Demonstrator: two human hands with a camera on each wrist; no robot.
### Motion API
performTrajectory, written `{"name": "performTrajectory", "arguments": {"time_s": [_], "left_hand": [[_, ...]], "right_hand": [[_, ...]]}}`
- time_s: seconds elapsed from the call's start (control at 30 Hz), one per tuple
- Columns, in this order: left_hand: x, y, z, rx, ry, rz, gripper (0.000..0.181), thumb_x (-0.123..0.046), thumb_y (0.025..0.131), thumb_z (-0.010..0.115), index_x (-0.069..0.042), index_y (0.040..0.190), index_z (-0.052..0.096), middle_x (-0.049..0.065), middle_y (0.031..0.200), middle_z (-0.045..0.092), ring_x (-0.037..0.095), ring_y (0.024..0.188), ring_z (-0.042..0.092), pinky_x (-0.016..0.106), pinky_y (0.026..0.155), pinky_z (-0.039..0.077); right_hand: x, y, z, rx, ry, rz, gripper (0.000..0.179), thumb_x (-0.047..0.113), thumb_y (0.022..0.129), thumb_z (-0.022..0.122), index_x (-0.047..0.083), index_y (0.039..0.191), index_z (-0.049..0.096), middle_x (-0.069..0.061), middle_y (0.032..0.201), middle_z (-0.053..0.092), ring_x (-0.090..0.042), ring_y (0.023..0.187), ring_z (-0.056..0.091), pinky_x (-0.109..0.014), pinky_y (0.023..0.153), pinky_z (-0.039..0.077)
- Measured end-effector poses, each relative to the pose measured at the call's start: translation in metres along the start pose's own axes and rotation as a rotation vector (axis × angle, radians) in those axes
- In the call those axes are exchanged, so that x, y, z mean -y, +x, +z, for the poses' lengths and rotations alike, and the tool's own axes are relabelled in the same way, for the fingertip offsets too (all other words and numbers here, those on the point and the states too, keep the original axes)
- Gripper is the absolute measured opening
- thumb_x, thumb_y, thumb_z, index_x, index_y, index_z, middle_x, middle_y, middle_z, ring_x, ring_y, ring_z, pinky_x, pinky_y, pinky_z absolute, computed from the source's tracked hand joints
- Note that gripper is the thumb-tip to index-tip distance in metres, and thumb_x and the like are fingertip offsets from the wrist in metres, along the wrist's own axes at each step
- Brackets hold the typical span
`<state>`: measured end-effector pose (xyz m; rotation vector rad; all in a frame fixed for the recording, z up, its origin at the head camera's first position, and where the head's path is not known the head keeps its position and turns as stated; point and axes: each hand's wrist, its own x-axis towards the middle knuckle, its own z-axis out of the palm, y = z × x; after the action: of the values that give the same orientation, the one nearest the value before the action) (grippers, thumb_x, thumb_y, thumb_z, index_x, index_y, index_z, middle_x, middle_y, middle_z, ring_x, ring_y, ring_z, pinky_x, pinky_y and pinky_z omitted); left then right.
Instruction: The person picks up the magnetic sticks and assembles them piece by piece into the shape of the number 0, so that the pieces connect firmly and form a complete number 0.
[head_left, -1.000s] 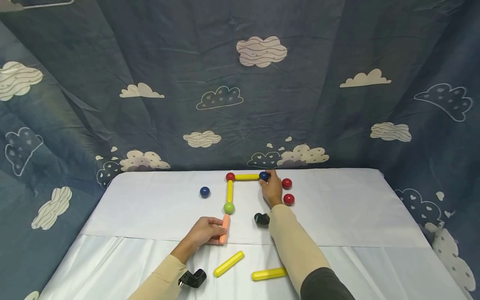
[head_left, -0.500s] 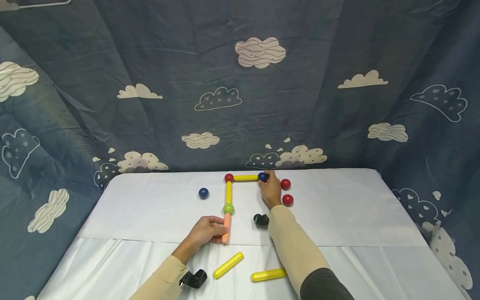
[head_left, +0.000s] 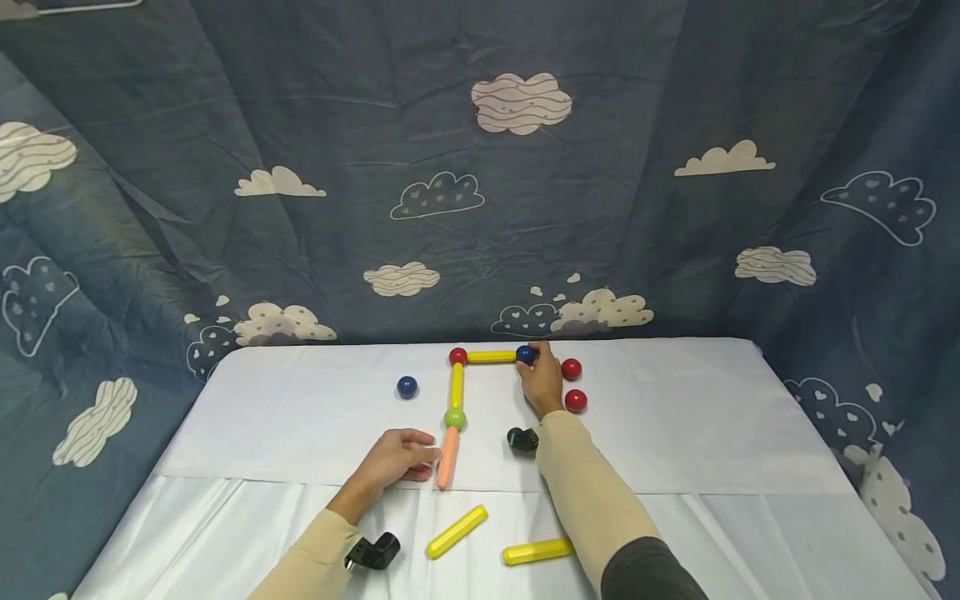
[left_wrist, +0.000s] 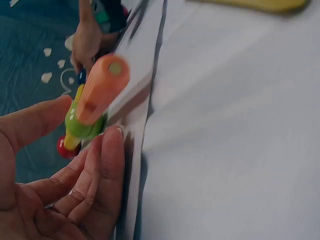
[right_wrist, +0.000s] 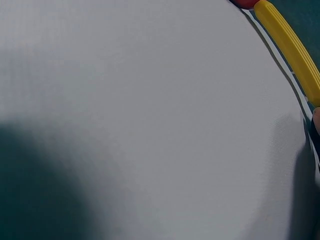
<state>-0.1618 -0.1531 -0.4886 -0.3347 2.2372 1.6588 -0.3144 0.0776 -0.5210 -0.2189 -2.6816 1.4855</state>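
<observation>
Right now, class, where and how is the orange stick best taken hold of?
Probably by the middle of the orange stick, pinched across its narrow width. Come from its left, where the left hand sits close by, thumb and fingers apart. The stick is long and slim, and its far end appears to meet the green ball, so avoid that end.

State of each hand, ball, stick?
Left hand: holding nothing
Right hand: gripping far blue ball
Orange stick: touching green ball
Far yellow sticks: meeting at corner red ball
Green ball: between two sticks
Near yellow sticks: lying flat
Left blue ball: loose
Right red balls: loose
</observation>
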Motion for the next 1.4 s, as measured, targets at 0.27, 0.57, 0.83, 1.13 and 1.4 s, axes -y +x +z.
{"name": "performTrajectory", "arguments": {"time_s": [0.27,0.57,0.83,1.13,1.4], "left_hand": [[0.000,0.019,-0.033,-0.157,-0.021,-0.012,0.044,-0.014,0.087,0.071,0.003,0.125,0.055,0.009,0.089,0.068,0.012,0.067,0.063,0.027,0.064,0.056],[-0.005,0.049,-0.053,-0.261,0.074,0.098,0.056,-0.013,0.085,0.074,0.003,0.132,0.048,0.012,0.091,0.063,0.013,0.067,0.065,0.027,0.066,0.055],[-0.009,0.069,-0.060,-0.230,0.218,0.151,0.054,-0.017,0.085,0.074,0.000,0.131,0.052,0.017,0.108,0.062,0.016,0.073,0.065,0.028,0.067,0.054],[-0.017,0.081,-0.063,-0.209,0.324,0.156,0.045,-0.027,0.094,0.063,0.002,0.128,0.058,0.019,0.118,0.063,0.020,0.086,0.061,0.023,0.062,0.049],[-0.016,0.084,-0.056,-0.212,0.335,0.159,0.040,-0.023,0.088,0.071,-0.003,0.122,0.063,0.017,0.118,0.062,0.027,0.101,0.061,0.029,0.069,0.053]], "right_hand": [[-0.001,0.002,0.001,-0.002,-0.003,-0.008,0.046,0.007,0.092,0.063,0.005,0.134,0.044,-0.023,0.127,0.054,-0.033,0.114,0.048,-0.044,0.104,0.038],[-0.003,-0.001,-0.001,0.000,0.004,-0.011,0.047,0.006,0.092,0.064,0.005,0.134,0.044,-0.022,0.125,0.054,-0.033,0.112,0.049,-0.045,0.104,0.038],[-0.003,-0.001,0.000,-0.005,0.020,-0.003,0.047,0.005,0.091,0.064,0.005,0.134,0.045,-0.023,0.126,0.054,-0.032,0.111,0.050,-0.044,0.103,0.040],[0.002,0.003,0.004,0.000,0.021,0.013,0.048,0.006,0.091,0.065,0.007,0.135,0.045,-0.021,0.126,0.054,-0.031,0.111,0.050,-0.042,0.103,0.040],[0.002,0.005,0.001,0.004,0.016,0.012,0.048,0.006,0.091,0.065,0.006,0.134,0.045,-0.021,0.128,0.053,-0.031,0.112,0.050,-0.042,0.104,0.039]]}}
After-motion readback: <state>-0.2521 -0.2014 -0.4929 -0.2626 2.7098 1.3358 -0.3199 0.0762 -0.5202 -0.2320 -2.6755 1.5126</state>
